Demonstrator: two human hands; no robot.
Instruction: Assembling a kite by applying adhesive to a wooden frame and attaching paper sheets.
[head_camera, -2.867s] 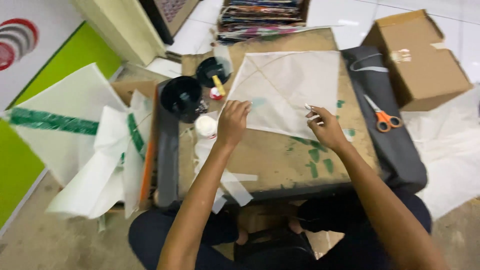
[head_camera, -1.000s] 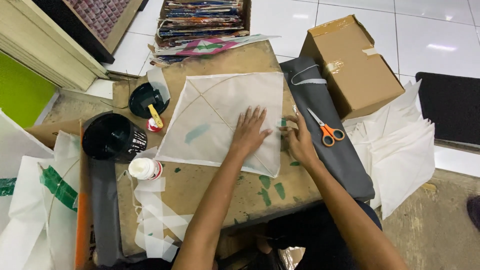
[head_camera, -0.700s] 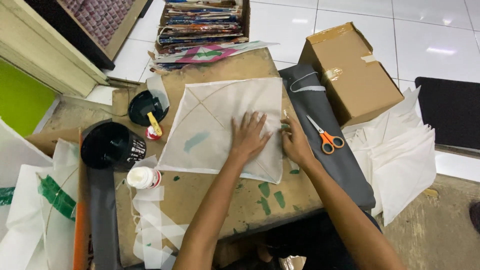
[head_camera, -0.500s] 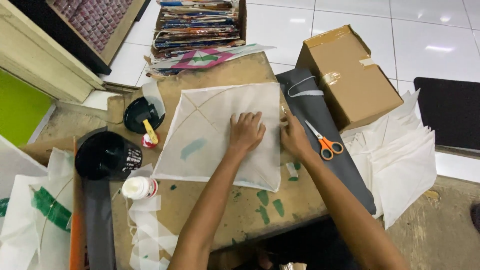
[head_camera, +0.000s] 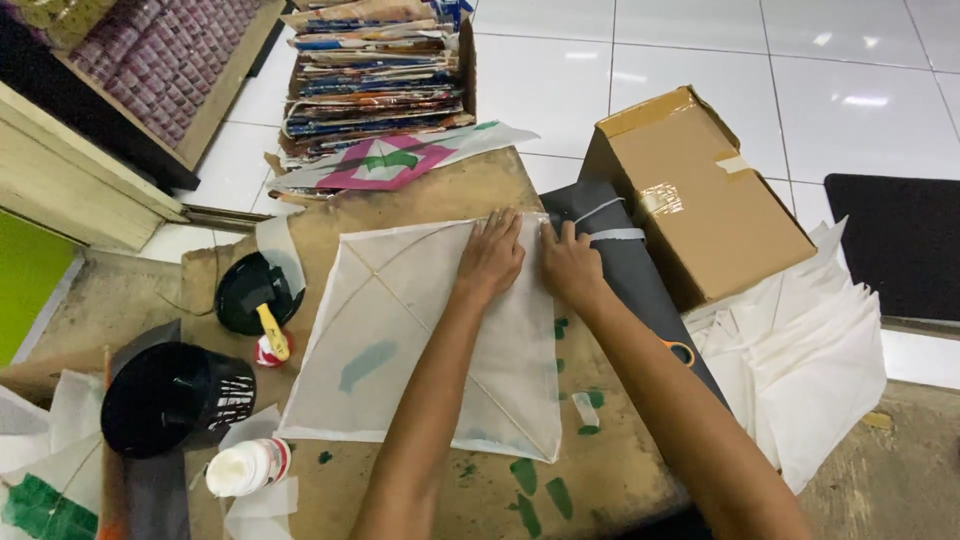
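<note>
One white paper kite with crossed thin sticks (head_camera: 420, 350) lies flat on the brown tabletop (head_camera: 620, 470). The left hand (head_camera: 492, 255) presses its far right corner, fingers (head_camera: 505, 222) flat and close together. The right hand (head_camera: 568, 265) sits just beside it at the kite's edge, fingers (head_camera: 553, 238) bent onto the paper. Beyond the fingers stands one stack of coloured paper sheets (head_camera: 375, 75); right of them, one brown cardboard box (head_camera: 700, 195). Two black round containers (head_camera: 175, 395) sit well left.

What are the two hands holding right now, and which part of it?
Both press on the white paper kite at its far right corner: left hand flat on the paper, right hand at the edge. Nothing is lifted.
</note>
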